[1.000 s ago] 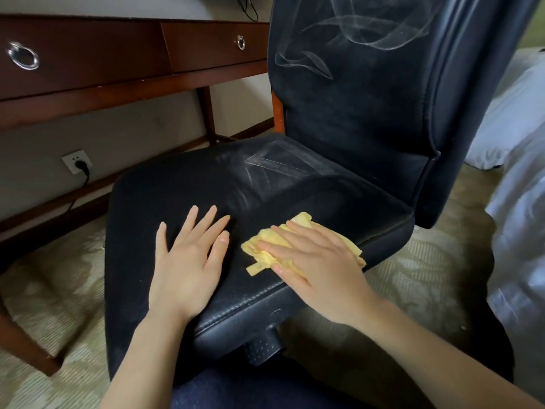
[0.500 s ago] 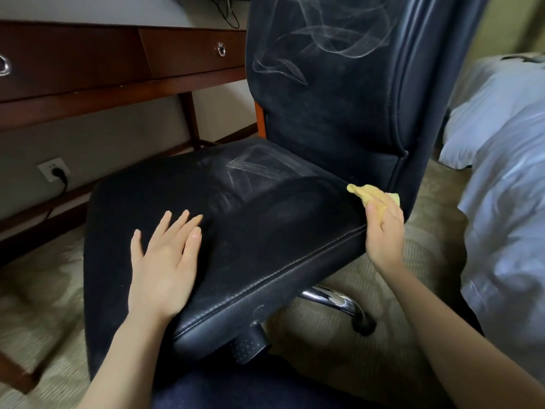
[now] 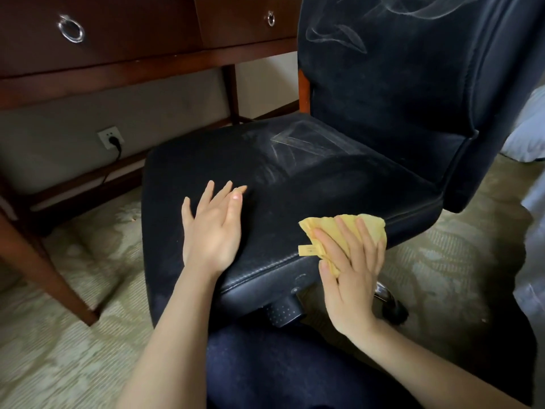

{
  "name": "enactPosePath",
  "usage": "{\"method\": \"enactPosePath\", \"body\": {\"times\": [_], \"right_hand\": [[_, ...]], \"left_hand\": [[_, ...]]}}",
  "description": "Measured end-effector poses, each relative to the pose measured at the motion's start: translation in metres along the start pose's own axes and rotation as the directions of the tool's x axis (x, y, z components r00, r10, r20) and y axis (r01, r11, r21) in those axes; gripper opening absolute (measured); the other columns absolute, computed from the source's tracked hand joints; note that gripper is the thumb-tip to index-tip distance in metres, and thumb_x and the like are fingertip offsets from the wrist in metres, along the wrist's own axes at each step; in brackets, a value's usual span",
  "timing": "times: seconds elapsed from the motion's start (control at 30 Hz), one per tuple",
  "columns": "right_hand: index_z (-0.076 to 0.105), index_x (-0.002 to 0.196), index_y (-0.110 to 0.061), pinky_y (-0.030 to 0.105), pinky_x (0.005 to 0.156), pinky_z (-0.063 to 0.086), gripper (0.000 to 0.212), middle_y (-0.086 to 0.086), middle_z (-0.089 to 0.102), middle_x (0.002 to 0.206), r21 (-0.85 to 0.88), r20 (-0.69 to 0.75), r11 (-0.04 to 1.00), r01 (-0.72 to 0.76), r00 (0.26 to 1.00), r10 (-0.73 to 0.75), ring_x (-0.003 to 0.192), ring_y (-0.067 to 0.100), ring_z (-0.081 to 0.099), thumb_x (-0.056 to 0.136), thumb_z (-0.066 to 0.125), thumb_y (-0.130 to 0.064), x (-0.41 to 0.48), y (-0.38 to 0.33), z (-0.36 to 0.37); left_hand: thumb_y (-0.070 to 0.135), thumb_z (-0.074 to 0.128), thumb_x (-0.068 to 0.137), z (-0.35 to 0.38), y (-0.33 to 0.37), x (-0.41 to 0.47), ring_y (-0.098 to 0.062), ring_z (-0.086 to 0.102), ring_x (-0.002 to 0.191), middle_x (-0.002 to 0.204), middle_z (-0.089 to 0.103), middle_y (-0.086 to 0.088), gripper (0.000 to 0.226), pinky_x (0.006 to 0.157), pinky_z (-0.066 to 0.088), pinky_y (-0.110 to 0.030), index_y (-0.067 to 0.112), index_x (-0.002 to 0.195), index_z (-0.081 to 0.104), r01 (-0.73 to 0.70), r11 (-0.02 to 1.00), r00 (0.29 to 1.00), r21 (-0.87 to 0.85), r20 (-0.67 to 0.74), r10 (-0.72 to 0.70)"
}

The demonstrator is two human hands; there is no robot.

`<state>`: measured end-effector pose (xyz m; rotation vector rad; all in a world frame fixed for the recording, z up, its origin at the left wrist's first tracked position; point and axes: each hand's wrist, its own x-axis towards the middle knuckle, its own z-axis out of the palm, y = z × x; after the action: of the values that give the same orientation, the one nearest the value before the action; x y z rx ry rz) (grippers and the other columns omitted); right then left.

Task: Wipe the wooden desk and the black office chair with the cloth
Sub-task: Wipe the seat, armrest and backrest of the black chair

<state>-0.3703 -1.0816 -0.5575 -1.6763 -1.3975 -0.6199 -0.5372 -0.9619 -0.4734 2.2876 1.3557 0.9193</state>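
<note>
Two hands on one black office chair (image 3: pixel 339 178): left hand (image 3: pixel 211 228) flat on the seat near its front edge, fingers straight, holding nothing; right hand (image 3: pixel 351 267) with fingers spread and extended, pressing one yellow cloth (image 3: pixel 345 228) against the seat's front right edge. Seat and backrest carry pale dusty streaks. Behind the chair, one wooden desk (image 3: pixel 147 63) with two drawers, each with one ring pull (image 3: pixel 70 30); one wall socket (image 3: pixel 110 138) below, plugged; patterned carpet (image 3: pixel 73 335) underfoot.

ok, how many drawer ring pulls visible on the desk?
2. One large ring pull on the left drawer front, one smaller ring pull on the drawer nearer the chair back. More may lie outside the frame.
</note>
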Motion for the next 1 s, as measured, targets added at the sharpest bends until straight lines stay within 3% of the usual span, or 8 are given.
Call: {"method": "enactPosePath", "body": {"times": [0.17,0.37,0.53,0.63,0.83,0.93,1.0], "right_hand": [[0.039,0.137,-0.037,0.052,0.114,0.01,0.048,-0.004,0.036,0.145,-0.009,0.054,0.98,0.198,0.979,-0.198,0.139,0.026,0.025,0.089,0.046,-0.034,-0.006,-0.018,0.003],[0.036,0.141,-0.041,0.053,0.111,0.021,0.047,-0.006,0.035,0.148,-0.006,0.107,0.864,0.503,0.86,-0.499,0.14,0.023,0.029,0.095,0.045,-0.045,-0.007,-0.048,0.006],[0.04,0.136,-0.043,0.046,0.11,0.03,0.045,-0.008,0.04,0.144,-0.03,0.079,0.793,0.609,0.792,-0.605,0.135,0.02,0.037,0.093,0.052,-0.045,0.002,-0.025,0.002],[0.035,0.139,-0.041,0.045,0.113,0.023,0.043,-0.006,0.036,0.146,-0.07,0.127,0.84,0.537,0.84,-0.527,0.137,0.022,0.032,0.096,0.044,-0.043,-0.001,0.002,-0.003],[0.036,0.141,-0.029,0.052,0.114,0.018,0.043,0.0,0.034,0.148,-0.047,0.181,0.989,0.142,0.975,-0.132,0.141,0.023,0.022,0.099,0.035,-0.035,0.003,0.059,-0.025],[0.048,0.136,-0.029,0.049,0.114,0.022,0.04,-0.008,0.044,0.143,0.055,0.167,0.997,-0.045,0.985,0.035,0.138,0.014,0.031,0.103,0.027,-0.034,0.03,0.085,-0.042],[0.055,0.13,-0.03,0.045,0.112,0.027,0.038,-0.012,0.05,0.135,0.058,0.166,0.996,-0.075,0.984,0.064,0.129,0.012,0.041,0.102,0.028,-0.029,0.054,0.102,-0.051]], "left_hand": [[0.051,0.003,0.092,0.0,-0.002,0.002,-0.001,0.012,0.143,0.147,0.04,0.013,0.064,0.116,-0.01,-0.035,0.038,0.132,0.051,0.012,0.999,1.0,-0.046,0.003,-0.012],[0.05,0.001,0.094,0.001,-0.005,0.004,-0.001,0.012,0.143,0.147,0.04,0.015,0.06,0.117,-0.009,-0.037,0.043,0.132,0.048,0.024,1.0,0.999,-0.02,0.033,-0.024],[0.054,0.002,0.093,0.001,-0.005,0.003,-0.002,0.01,0.144,0.147,0.04,0.015,0.062,0.117,-0.009,-0.037,0.042,0.133,0.049,0.005,0.999,0.998,0.04,0.062,-0.007],[0.052,0.007,0.093,0.0,-0.003,0.002,-0.002,0.012,0.143,0.145,0.042,0.015,0.06,0.117,-0.005,-0.036,0.04,0.13,0.052,-0.02,0.999,0.999,0.031,0.033,0.019],[0.05,0.01,0.093,-0.002,-0.002,0.0,-0.005,0.017,0.143,0.143,0.045,0.014,0.059,0.118,0.003,-0.038,0.036,0.129,0.055,-0.047,0.997,0.999,0.054,0.009,0.046],[0.051,0.009,0.092,-0.002,0.0,-0.002,-0.004,0.017,0.143,0.143,0.046,0.013,0.061,0.118,0.0,-0.036,0.036,0.128,0.055,-0.038,0.999,0.999,0.023,-0.004,0.038],[0.051,0.006,0.091,-0.002,0.001,-0.002,-0.004,0.017,0.143,0.144,0.045,0.012,0.063,0.118,-0.001,-0.037,0.037,0.129,0.054,-0.03,0.999,0.999,0.012,-0.013,0.03]]}}
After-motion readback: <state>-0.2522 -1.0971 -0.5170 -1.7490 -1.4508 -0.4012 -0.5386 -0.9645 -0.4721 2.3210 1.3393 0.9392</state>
